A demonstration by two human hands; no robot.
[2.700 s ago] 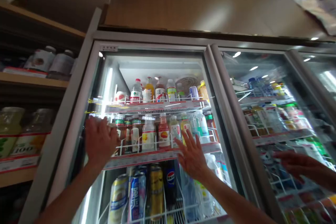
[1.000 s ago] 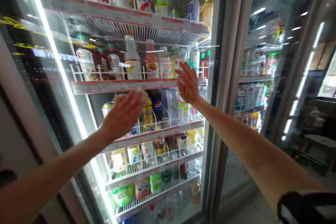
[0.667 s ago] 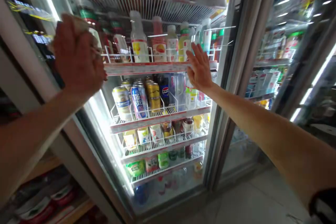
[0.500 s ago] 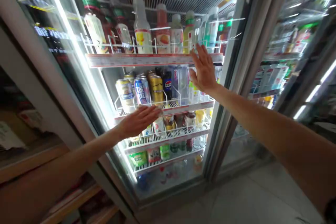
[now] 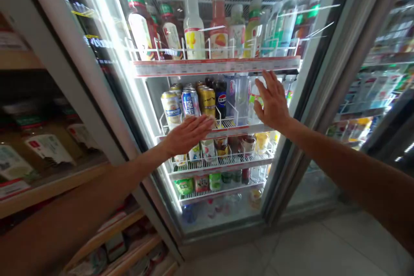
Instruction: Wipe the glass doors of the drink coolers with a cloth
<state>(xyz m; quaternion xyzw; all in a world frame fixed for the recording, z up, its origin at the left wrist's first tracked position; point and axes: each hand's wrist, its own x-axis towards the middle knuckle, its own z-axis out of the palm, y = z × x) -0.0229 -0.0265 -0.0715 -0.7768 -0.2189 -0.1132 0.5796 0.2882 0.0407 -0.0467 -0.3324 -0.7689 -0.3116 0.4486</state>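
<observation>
- A clear glass cooler door in a grey metal frame stands straight ahead of the person, with brightly lit shelves of drinks behind it.
- The left hand lies flat at the glass near the door's middle, fingers straight and side by side; a pale edge shows by the fingertips — too small to identify — and whether the palm holds anything I cannot tell.
- The right hand is higher and further right, fingers spread wide, palm towards the same glass, just below the end of a white price strip edged in red.
- Above that strip stand a clear bottle with a yellow-fruit label and a pinkish-red bottle.
- Behind and above the left hand are a blue-and-white can, a gold can and a dark cola bottle.
- At the left, pale wooden shelves carry more bottles; grey floor tiles lie below.
</observation>
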